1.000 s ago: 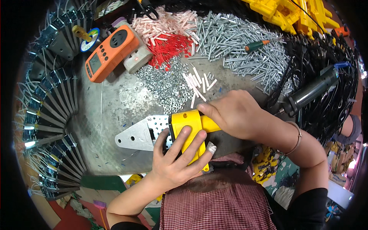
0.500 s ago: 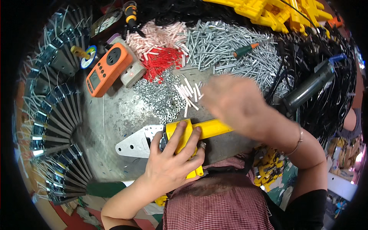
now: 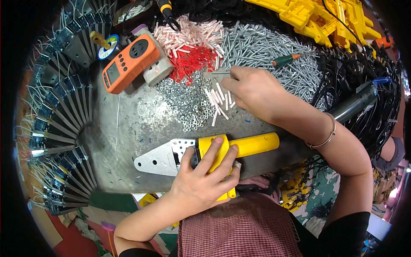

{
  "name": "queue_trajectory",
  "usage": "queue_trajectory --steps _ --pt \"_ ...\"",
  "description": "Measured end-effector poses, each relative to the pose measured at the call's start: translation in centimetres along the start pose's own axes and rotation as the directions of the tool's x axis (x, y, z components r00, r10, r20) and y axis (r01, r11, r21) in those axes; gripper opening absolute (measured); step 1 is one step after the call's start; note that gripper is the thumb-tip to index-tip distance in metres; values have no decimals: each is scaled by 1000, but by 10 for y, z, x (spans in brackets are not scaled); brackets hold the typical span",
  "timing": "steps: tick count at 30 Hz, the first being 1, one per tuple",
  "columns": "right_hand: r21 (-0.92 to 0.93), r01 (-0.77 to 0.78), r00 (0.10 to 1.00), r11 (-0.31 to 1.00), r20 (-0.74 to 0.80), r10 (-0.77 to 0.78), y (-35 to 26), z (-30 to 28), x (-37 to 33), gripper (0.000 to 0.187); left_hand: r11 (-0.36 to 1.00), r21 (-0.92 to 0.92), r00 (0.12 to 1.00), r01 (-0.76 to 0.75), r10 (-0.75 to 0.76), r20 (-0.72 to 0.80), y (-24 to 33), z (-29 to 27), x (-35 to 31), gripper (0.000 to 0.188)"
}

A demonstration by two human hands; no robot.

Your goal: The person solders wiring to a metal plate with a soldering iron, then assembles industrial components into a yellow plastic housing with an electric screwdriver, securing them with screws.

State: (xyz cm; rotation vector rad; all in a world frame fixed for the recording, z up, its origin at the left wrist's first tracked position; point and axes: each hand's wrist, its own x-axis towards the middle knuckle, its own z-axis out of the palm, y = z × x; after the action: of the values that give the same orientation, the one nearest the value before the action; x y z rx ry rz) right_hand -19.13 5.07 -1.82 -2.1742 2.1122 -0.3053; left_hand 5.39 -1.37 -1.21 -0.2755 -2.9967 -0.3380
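My left hand (image 3: 203, 180) rests with bent fingers over the yellow plastic housing (image 3: 214, 143) of a tool lying on the worktable, pressing it down. From the housing a tapered grey metal plate (image 3: 150, 162) with holes points left, and a round yellow handle (image 3: 257, 144) points right. Across the table, my right hand (image 3: 254, 92) has its fingers bent and pinched at the right end of a long thin silver screw (image 3: 219, 73). Its fingertips are partly hidden. Just below them lie several short pale tubes (image 3: 220, 100), beside a heap of nuts (image 3: 186, 100).
Behind lie piles of silver screws (image 3: 252, 43), red pieces (image 3: 192, 60) and pale tubes (image 3: 188, 32). A green screwdriver (image 3: 284, 60) lies on the screws. An orange meter (image 3: 130, 64) stands left, near rows of metal plates (image 3: 64, 107). Right are black cables and a dark cylindrical tool (image 3: 355, 103).
My right hand, blurred before over the yellow handle, has moved back and left to the screw, uncovering the handle. My left hand stays on the housing. The whole view has shifted slightly.
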Motion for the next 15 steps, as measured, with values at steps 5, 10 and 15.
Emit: queue_trajectory --steps 5,10,15 --pt "340 -215 969 915 -39 242 1 -10 1 17 1000 7 998 25 -24 -50 0 6 -8 42" --pt "776 -447 892 444 425 156 -34 -40 -2 13 999 -44 995 29 -33 -95 9 8 -12 35" --pt "794 -373 895 481 445 -40 -33 -33 25 19 995 -56 995 79 -82 -65 13 1 -9 28"
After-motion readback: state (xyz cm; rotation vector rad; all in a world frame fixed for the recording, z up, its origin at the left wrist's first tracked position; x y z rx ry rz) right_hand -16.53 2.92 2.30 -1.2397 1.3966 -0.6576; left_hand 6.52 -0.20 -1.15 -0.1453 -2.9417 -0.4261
